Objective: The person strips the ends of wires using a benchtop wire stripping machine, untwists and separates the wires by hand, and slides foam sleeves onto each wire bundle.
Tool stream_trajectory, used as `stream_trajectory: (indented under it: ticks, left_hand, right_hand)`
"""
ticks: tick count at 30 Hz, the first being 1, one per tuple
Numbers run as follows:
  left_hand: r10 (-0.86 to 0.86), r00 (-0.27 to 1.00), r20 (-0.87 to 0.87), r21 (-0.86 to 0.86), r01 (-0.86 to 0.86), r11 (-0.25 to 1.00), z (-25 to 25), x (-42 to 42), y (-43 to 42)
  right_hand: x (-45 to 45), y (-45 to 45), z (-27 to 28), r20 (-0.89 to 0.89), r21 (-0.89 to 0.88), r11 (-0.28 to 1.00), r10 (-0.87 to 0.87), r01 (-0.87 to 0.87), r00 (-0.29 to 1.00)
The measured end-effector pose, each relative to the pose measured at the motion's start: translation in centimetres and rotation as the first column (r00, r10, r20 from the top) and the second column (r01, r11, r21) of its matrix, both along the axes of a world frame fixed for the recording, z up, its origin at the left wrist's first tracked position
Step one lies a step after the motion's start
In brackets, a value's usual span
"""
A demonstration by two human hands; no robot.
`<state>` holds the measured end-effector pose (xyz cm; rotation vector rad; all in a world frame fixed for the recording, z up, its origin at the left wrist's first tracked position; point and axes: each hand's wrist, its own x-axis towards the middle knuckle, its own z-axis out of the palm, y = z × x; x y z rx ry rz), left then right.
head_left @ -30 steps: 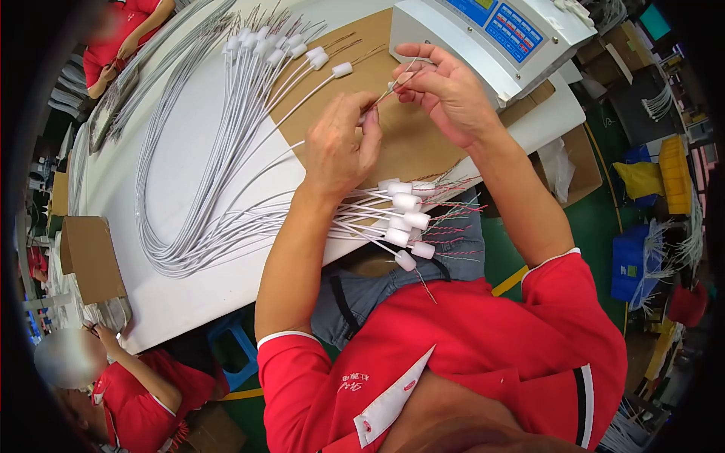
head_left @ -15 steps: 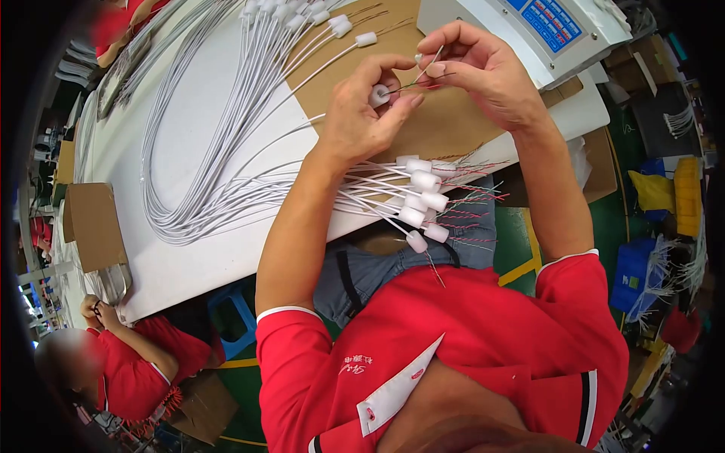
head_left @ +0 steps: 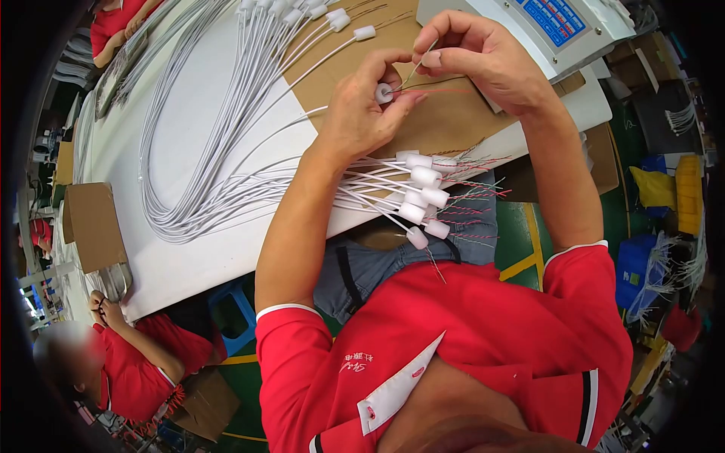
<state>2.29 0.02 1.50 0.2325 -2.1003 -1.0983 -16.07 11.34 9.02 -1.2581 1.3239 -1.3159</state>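
Note:
My left hand [head_left: 368, 106] is closed around a white cable that carries a white foam-like cylinder [head_left: 384, 93], whose round end faces right. Thin coloured wires [head_left: 442, 91] come out of that end, red and dark ones spreading to the right. With thumb and forefinger, my right hand [head_left: 472, 57] pinches a thin greenish wire [head_left: 414, 73] from the same cable and holds it up. Below my hands, several more cables with white cylinders [head_left: 426, 177] lie at the table edge, their twisted wire ends hanging over it.
A long bundle of white cables [head_left: 155, 151] loops across the white table [head_left: 204, 272]. Brown cardboard [head_left: 445, 128] lies under my hands. A machine with a blue keypad [head_left: 555, 19] stands at the upper right. Co-workers in red sit at lower left [head_left: 143, 355] and upper left.
My right hand has moved slightly up, and the pinched wire is now apart from the others. The red and dark wires now spread out to the right, free of my right fingers.

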Motion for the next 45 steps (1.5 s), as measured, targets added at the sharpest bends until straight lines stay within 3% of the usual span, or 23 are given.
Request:
stream_trajectory:
  ticks: [1, 4, 5, 7, 11, 15, 18, 24, 25, 28, 33, 38, 40, 42, 43, 45]
  left_hand:
    - [0.007, 1.000, -0.002, 0.000, -0.007, 1.000, 0.0, 0.0, 0.1]
    - [0.015, 1.000, -0.009, -0.017, -0.015, 1.000, -0.4, -0.3, -0.2]
    - [0.002, 1.000, -0.011, 0.027, -0.002, 1.000, -0.4, -0.3, -0.2]
    - [-0.019, 1.000, -0.020, 0.107, 0.021, 0.994, -0.2, -0.3, -0.4]
    - [-0.025, 1.000, -0.010, 0.246, 0.027, 0.969, 0.0, 0.1, -0.9]
    - [-0.066, 0.995, -0.081, 0.316, 0.088, 0.945, -0.1, 0.1, -1.1]
    - [-0.071, 0.994, -0.080, 0.331, 0.094, 0.939, 0.2, 0.2, -1.1]
    - [-0.067, 0.997, -0.028, 0.248, 0.072, 0.966, 0.0, 0.2, -1.1]
    - [-0.049, 0.999, -0.022, 0.231, 0.053, 0.972, -0.1, 0.1, -0.9]
    - [0.143, 0.989, -0.038, -0.269, -0.148, 0.952, -0.4, -0.6, -0.8]
    - [0.206, 0.978, -0.016, -0.172, -0.206, 0.964, -0.1, -0.7, -0.2]
    - [0.100, 0.994, -0.039, 0.044, -0.099, 0.994, 1.0, 0.0, -0.5]
    - [0.010, 0.998, -0.060, 0.055, -0.007, 0.998, 1.0, 0.3, -1.2]
    - [0.010, 1.000, -0.020, 0.153, -0.007, 0.988, 1.5, 0.7, -1.1]
    - [0.008, 1.000, 0.003, 0.199, -0.008, 0.980, 1.7, 0.8, -0.9]
    - [0.095, 0.995, 0.020, 0.027, -0.095, 0.995, 1.7, 0.9, -0.8]
  right_hand:
    - [-0.1, -0.1, 0.1, -0.012, 0.006, 1.000, 0.004, -0.004, 1.000]
    - [1.3, 0.4, 1.4, -0.359, -0.097, 0.995, -0.004, -0.033, 0.933]
    - [2.1, 0.8, 1.9, -0.570, -0.212, 0.976, -0.083, -0.050, 0.817]
    - [3.8, 1.7, 2.7, -0.841, -0.410, 0.897, -0.300, -0.168, 0.451]
    - [5.3, 2.8, 1.9, -0.827, -0.552, 0.803, -0.491, -0.225, 0.275]
    - [4.5, 3.4, 0.1, -0.776, -0.627, 0.755, -0.582, -0.193, 0.245]
    - [3.9, 3.4, -0.8, -0.758, -0.634, 0.762, -0.577, -0.134, 0.303]
    - [2.9, 2.7, -2.9, -0.487, -0.578, 0.807, -0.460, 0.121, 0.742]
    - [3.0, 2.8, -2.6, -0.547, -0.606, 0.794, -0.467, 0.057, 0.694]
    - [4.3, 3.2, -1.3, -0.661, -0.631, 0.771, -0.478, -0.084, 0.579]
    - [4.6, 3.0, -1.7, -0.648, -0.611, 0.789, -0.450, -0.067, 0.615]
    - [4.0, 3.1, -2.6, -0.501, -0.471, 0.861, -0.439, 0.190, 0.746]
    - [3.6, 2.9, -3.0, -0.338, -0.349, 0.891, -0.409, 0.291, 0.848]
    - [2.8, 2.3, -3.6, -0.068, -0.212, 0.920, -0.350, 0.329, 0.934]
    - [2.6, 2.2, -3.5, -0.026, -0.180, 0.928, -0.336, 0.326, 0.942]
    - [2.2, 2.0, -3.4, 0.062, -0.118, 0.942, -0.307, 0.313, 0.950]
